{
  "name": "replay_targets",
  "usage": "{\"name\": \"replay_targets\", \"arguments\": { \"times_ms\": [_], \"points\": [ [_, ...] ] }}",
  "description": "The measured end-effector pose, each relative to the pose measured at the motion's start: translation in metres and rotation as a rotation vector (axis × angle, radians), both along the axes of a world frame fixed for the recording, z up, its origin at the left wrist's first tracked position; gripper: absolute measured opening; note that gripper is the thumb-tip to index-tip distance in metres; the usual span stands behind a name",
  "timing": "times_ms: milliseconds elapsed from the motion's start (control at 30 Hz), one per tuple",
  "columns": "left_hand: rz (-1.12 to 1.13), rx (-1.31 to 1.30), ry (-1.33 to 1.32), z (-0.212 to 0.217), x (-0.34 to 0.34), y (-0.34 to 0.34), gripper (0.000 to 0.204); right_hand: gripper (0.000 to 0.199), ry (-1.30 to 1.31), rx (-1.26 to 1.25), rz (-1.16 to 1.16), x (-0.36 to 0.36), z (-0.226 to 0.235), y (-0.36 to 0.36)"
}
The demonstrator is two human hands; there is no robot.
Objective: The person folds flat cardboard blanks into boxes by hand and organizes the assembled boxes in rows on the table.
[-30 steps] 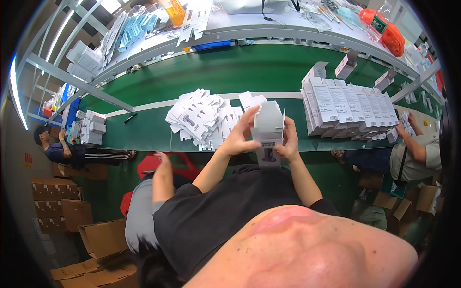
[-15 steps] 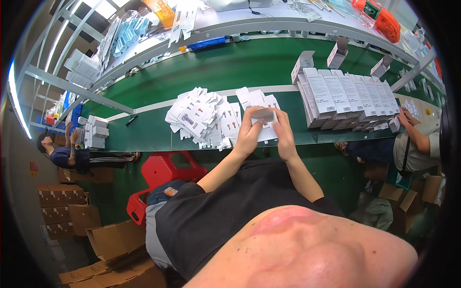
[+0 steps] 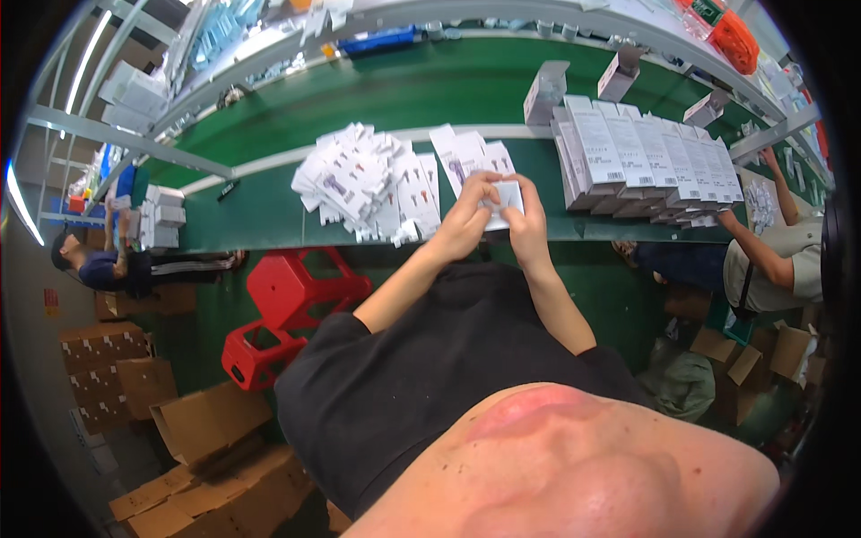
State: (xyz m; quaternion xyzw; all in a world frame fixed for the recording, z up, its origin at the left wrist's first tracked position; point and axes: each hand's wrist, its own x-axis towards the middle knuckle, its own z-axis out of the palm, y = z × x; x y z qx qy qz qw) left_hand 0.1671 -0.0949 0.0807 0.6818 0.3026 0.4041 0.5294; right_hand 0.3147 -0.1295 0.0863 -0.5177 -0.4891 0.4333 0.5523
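My left hand (image 3: 466,215) and my right hand (image 3: 531,222) are closed around a small white carton (image 3: 508,195) at the front edge of the green bench. Both thumbs press on its near side, and the fingers wrap its far and outer sides. My palms hide part of it. Flat printed white cartons (image 3: 453,152) lie just beyond my hands. Left of them spreads a loose heap of printed white cartons (image 3: 345,184). To the right, tall white boxes (image 3: 619,157) stand packed in a row, leaning on one another.
Open-topped white boxes (image 3: 545,92) stand behind the row. A shelf (image 3: 377,25) runs across the far side. Red stools (image 3: 291,291) sit below the bench at left. One co-worker (image 3: 771,255) works at right, another (image 3: 99,260) at far left. Brown cardboard boxes (image 3: 211,421) lie on the floor.
My hands have turned the carton, so its grey flap no longer shows and a white panel faces up. The view has tilted slightly. The right co-worker's arm now reaches out across the bench.
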Motion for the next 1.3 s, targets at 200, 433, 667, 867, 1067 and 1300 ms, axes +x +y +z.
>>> {"name": "replay_targets", "arguments": {
  "times_ms": [200,433,667,867,1067,1300],
  "points": [
    [0.033,-0.046,-0.187,-0.003,-0.018,-0.009,0.071,0.048,0.220,-0.044,0.065,0.001,0.028,-0.011],
    [0.404,0.607,0.544,-0.042,-0.021,-0.003,0.069,0.046,-0.703,0.363,-0.091,0.010,-0.019,-0.008],
    [0.146,0.366,0.914,-0.159,-0.016,0.035,0.073,0.045,-1.361,0.144,-0.203,0.073,-0.151,0.033],
    [-0.072,0.305,1.115,-0.185,0.029,0.035,0.100,0.052,-1.384,0.154,-0.284,0.083,-0.183,0.058],
    [0.041,0.579,1.287,-0.202,0.005,0.011,0.093,0.054,-1.401,0.129,-0.342,0.089,-0.190,0.077],
    [-0.043,0.515,1.104,-0.204,-0.009,0.007,0.075,0.049,-1.404,0.092,-0.366,0.095,-0.199,0.066]
  ]
}}
